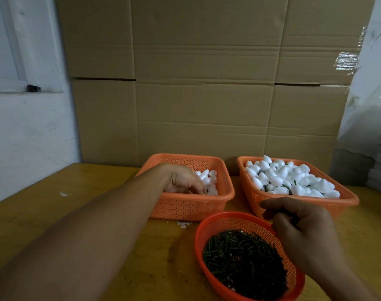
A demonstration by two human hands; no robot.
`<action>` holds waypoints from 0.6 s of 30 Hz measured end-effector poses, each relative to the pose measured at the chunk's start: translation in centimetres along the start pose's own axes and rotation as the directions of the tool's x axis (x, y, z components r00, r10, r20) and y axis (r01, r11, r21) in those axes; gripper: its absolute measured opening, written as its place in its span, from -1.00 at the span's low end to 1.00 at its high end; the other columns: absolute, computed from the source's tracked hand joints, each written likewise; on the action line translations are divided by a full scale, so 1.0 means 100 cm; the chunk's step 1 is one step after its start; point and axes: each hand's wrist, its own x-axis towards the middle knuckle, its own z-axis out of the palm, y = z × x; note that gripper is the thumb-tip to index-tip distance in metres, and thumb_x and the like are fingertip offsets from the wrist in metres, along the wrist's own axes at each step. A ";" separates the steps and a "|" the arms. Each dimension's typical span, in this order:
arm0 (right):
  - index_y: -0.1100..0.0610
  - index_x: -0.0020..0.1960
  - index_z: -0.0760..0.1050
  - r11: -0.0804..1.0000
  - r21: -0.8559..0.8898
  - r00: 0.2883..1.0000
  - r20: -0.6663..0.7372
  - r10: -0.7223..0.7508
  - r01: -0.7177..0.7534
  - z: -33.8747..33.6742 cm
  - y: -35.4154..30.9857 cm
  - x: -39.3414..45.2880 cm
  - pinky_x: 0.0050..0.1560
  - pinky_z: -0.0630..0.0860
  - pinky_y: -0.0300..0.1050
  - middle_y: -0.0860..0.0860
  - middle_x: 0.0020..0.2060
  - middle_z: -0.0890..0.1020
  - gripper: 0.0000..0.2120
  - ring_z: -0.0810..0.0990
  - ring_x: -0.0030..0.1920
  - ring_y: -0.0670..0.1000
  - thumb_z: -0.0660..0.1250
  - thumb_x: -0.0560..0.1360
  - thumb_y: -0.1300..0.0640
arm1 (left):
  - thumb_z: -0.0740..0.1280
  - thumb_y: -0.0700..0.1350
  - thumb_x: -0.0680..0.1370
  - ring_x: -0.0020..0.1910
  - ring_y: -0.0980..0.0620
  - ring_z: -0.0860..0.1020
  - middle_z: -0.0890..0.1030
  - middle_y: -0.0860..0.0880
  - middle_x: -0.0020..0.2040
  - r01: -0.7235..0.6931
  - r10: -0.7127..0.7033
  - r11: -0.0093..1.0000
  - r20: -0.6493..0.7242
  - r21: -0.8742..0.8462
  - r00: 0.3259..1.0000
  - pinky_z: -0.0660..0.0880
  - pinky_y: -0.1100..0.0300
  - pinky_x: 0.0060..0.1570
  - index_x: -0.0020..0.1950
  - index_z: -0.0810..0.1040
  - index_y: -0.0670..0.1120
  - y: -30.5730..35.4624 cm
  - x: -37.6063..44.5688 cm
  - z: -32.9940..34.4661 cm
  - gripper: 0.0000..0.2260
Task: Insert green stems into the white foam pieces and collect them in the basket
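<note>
My left hand (183,181) reaches into the left orange basket (191,206), its fingertips down among the white foam pieces (210,181) at the basket's right side. The fingers hide whether they hold one. The right orange basket (261,197) is heaped with foam pieces (289,179), and a few green stems poke out between them. A round red basket (209,222) in front holds a pile of green stems (243,259). My right hand (302,227) hovers over its far right rim, fingers curled, with a dark green stem pinched between them.
All three baskets stand on a yellow wooden table (76,192). A wall of cardboard boxes (207,94) rises right behind them. Foam crumbs (184,224) lie in front of the left basket. A white wall is on the left and plastic-wrapped stacks (376,170) on the right.
</note>
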 end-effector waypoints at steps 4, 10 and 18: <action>-0.22 -0.16 0.62 1.000 -0.001 1.000 0.000 -0.005 0.005 -0.001 0.000 0.000 -0.50 0.54 0.04 -0.30 -0.25 0.68 -0.50 0.61 -0.45 0.06 0.29 0.48 0.42 | 0.35 -0.33 0.54 -0.11 -0.01 0.66 0.69 -0.14 -0.02 -0.095 0.093 0.987 -0.023 -0.128 0.995 0.61 0.13 -0.09 0.03 0.71 -0.17 0.003 -0.005 0.000 -0.82; -0.24 -0.16 0.60 0.999 -0.027 1.000 0.000 -0.030 0.030 0.000 0.000 0.000 -0.52 0.53 -0.05 -0.30 -0.25 0.67 -0.48 0.60 -0.47 0.02 0.30 0.48 0.43 | 0.32 -0.35 0.57 -0.20 0.01 0.61 0.65 -0.20 -0.06 -0.306 0.310 0.923 -0.020 -0.235 0.951 0.57 0.22 -0.19 0.20 0.59 -0.32 0.009 -0.032 0.008 -0.78; -0.22 -0.16 0.61 0.997 -0.032 0.998 -0.023 -0.066 0.066 0.006 0.005 0.001 -0.49 0.48 -0.28 -0.27 -0.28 0.68 -0.49 0.61 -0.45 -0.09 0.31 0.46 0.44 | 0.34 -0.13 0.58 -0.19 -0.04 0.53 0.56 -0.25 -0.06 -0.544 0.523 0.789 -0.152 -0.286 0.839 0.46 0.15 -0.18 0.02 0.60 -0.21 0.012 -0.083 0.036 -0.84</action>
